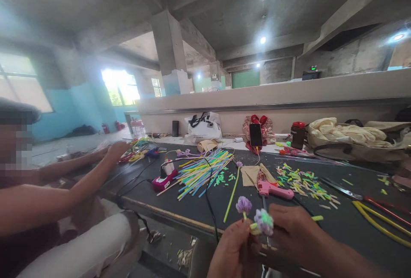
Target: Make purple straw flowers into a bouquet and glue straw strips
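Rising from the pinched thumb and fingers of the left hand (231, 243), a purple flower (243, 204) of fluffy material is held upright. A second flower (263, 221), lilac with a light green patch, is positioned between the two hands, its yellow-green stem piece (254, 228) set at the left hand's fingertips. Only a narrow space is left between the left thumb and fingers. The right hand (293, 228) is curled, with its back turned upward, and is placed close beside the second flower; its fingertips are partly hidden, so whether anything is gripped by them cannot be told.

Just beyond the right hand, a pink glue gun (276, 190) is laid on the dark table (195, 209). Farther out from that hand, many short cut pieces (305, 183) are scattered, and to its right a long-bladed tool (343, 190) with red and yellow handles is seen. Beyond the left hand, a purple-tipped stem (231, 196) is laid alone, and past it a bundle of coloured sticks (205, 171) is spread. Well to the left of both hands, another person's arm (96, 179) is extended over the table.
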The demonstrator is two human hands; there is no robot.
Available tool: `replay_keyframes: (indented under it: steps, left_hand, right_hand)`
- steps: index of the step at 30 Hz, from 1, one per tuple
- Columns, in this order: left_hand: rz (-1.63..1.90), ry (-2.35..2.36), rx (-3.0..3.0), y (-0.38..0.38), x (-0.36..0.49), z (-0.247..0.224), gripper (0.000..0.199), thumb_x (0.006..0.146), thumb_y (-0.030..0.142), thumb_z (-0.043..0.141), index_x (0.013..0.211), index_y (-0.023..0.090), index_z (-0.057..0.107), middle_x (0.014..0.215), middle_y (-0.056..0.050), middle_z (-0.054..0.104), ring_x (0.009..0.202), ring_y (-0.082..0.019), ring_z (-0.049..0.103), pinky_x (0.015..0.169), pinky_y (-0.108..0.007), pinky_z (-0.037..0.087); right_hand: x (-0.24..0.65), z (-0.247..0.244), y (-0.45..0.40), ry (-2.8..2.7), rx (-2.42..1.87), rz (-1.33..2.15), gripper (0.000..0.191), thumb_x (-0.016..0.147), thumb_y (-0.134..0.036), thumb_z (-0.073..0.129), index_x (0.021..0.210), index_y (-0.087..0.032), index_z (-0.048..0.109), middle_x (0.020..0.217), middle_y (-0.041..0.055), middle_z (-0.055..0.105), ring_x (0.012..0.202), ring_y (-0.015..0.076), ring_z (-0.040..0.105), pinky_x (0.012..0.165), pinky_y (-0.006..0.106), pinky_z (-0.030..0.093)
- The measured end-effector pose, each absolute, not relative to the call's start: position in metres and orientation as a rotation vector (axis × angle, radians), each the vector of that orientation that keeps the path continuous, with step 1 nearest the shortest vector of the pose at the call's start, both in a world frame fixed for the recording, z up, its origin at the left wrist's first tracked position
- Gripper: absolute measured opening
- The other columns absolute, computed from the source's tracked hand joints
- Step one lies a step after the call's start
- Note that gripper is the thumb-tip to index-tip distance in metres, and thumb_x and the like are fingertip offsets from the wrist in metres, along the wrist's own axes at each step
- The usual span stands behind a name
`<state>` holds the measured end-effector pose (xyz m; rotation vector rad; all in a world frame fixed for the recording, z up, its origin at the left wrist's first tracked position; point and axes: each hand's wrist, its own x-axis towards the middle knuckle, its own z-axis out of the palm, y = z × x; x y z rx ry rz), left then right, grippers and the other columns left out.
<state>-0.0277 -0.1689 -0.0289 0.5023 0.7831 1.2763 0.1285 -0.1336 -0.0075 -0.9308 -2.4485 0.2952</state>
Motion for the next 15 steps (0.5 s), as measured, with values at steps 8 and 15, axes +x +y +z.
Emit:
replay_keyframes:
  steps: [8,15]
  left_hand:
    - [1.030,0.721,0.822,-0.163,-0.027,-0.042,0.028,0.057,0.036,0.068,0.066,0.014,0.053,0.052,-0.002,0.061,0.033,-0.007,0.049,0.027,-0.013,0.025]
    - [1.249,0.995,0.919,-0.156,-0.025,-0.058,0.031,0.059,0.041,0.064,0.060,0.019,0.043,0.031,0.007,0.047,0.023,-0.004,0.034,0.029,-0.014,0.025]
  right_hand:
    - [0.148,0.016,-0.102,-2.517,-1.031,0.929,0.016,0.067,-0.016,0.051,0.071,-0.014,0.066,0.060,-0.0015,0.062,0.051,0.0102,0.053,0.044,0.017,0.034]
    - [0.132,0.046,-0.111,-2.747,-0.896,0.202,0.013,0.070,-0.016,0.051,0.066,-0.018,0.064,0.062,-0.0017,0.061,0.058,0.0105,0.053,0.053,0.020,0.032]
